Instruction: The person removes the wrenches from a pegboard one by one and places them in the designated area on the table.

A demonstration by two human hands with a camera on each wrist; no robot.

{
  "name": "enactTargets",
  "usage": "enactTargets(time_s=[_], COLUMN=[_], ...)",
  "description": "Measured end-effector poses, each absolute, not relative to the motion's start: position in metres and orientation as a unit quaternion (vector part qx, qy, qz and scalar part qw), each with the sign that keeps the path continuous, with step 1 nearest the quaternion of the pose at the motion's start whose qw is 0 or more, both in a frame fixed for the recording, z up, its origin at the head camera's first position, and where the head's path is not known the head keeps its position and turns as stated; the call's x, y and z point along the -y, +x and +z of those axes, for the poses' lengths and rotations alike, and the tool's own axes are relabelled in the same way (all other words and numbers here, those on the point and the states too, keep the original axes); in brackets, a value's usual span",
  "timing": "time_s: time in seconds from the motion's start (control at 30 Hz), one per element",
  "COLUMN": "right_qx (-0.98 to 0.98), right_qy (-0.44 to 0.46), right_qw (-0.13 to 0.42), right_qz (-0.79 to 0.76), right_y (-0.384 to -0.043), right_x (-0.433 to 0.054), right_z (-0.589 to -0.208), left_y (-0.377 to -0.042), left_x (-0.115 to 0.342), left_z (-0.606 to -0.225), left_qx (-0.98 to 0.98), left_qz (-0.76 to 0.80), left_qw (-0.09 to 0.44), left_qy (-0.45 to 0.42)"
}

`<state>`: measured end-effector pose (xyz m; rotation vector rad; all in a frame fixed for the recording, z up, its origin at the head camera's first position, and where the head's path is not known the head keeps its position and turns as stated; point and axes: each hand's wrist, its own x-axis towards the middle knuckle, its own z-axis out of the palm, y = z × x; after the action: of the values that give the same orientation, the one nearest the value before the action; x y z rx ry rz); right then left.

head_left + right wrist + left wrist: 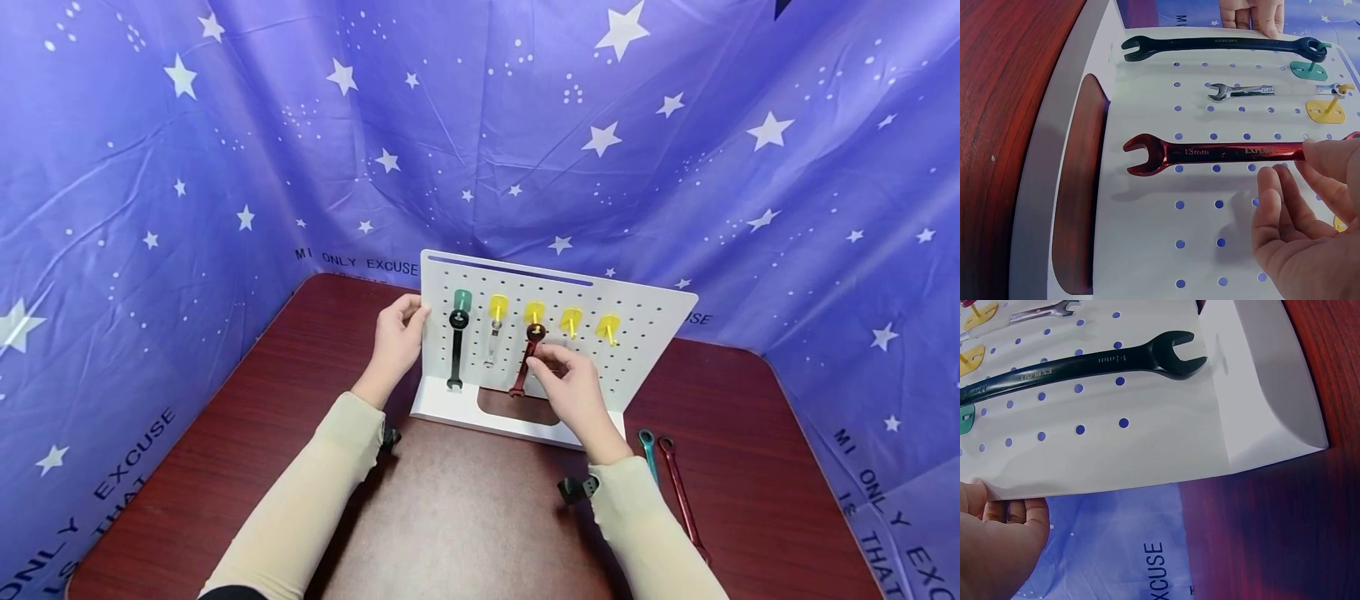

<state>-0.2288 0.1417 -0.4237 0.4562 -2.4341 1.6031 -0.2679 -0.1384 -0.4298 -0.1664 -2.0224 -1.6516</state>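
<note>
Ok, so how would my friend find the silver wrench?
On the reddish-brown table stands a white pegboard. On its second hook from the person's left, a yellow one, hangs the silver wrench, between the black wrench and the red wrench the right hand pinches. It's the shortest of those three and the only silver one.

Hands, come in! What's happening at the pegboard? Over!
Left hand gripping pegboard edge. Right hand pinching red 13mm combination wrench at yellow hook, third from left. Nothing visible in the way. Over.
</note>
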Motion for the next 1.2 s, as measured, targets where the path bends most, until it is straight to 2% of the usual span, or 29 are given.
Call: enactTargets(time_s=[0.23,0.5,0.6,0.83,1.2], right_qx=[0.821,0.823,0.821,0.816,0.809], right_qy=[0.147,0.16,0.162,0.171,0.195], right_qw=[0.092,0.084,0.079,0.08,0.075], right_qz=[0.544,0.539,0.541,0.546,0.55], right_y=[-0.227,-0.206,-0.206,-0.227,-0.224], right_x=[-0.139,-0.132,-0.134,-0.144,-0.15], right_z=[-0.419,-0.387,-0.387,-0.421,-0.422], left_y=[-0.267,-0.268,-0.268,-0.268,-0.268], left_x=[0.14,0.141,0.141,0.141,0.14], left_z=[-0.429,-0.429,-0.428,-0.43,-0.43], left_qx=[0.743,0.748,0.748,0.747,0.741], left_qz=[-0.613,-0.608,-0.61,-0.61,-0.613], left_qw=[0.261,0.258,0.254,0.257,0.267], left_qy=[-0.067,-0.065,-0.064,-0.063,-0.069])
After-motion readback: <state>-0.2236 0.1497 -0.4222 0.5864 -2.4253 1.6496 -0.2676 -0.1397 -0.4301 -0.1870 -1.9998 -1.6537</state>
